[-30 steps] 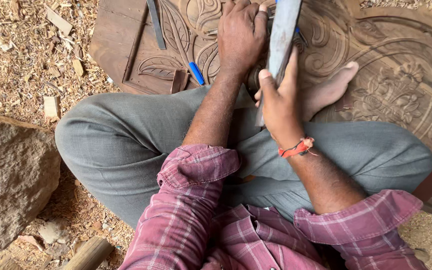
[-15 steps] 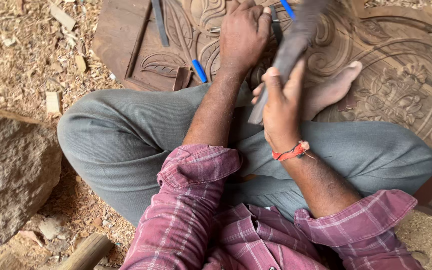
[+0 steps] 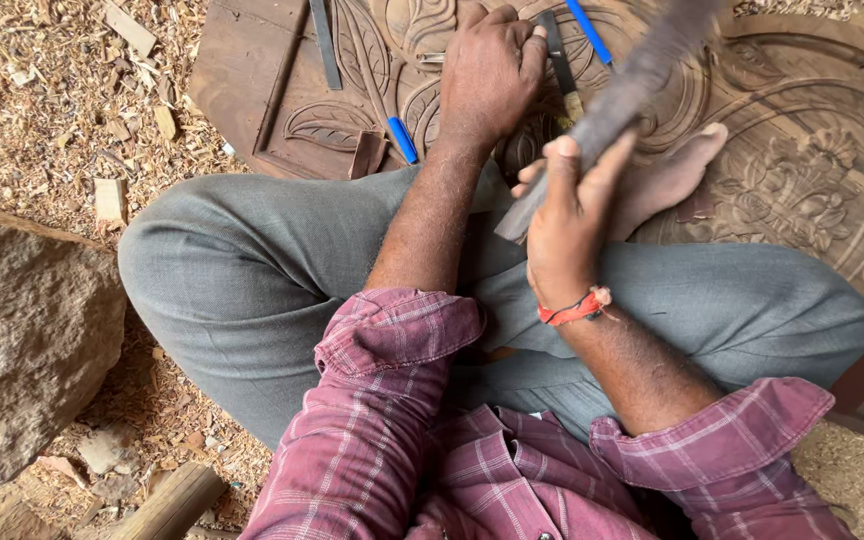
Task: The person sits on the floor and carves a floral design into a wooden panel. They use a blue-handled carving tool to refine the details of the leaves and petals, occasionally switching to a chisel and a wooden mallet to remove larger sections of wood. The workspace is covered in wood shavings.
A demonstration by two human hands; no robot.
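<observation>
The left hand (image 3: 490,75) reaches forward, arm extended, fingers curled downward. The right hand (image 3: 567,225) is raised nearer the body, its grip closed.

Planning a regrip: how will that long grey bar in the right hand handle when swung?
The bar is probably stiff and fairly heavy: it looks like solid metal. The right hand grips it near the lower end, so it likely feels top-heavy. Its smooth flat faces could slip.

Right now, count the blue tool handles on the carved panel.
2. One blue handle lies left of the left hand; another blue handle lies near the top edge, right of that hand. More may be hidden.
</observation>
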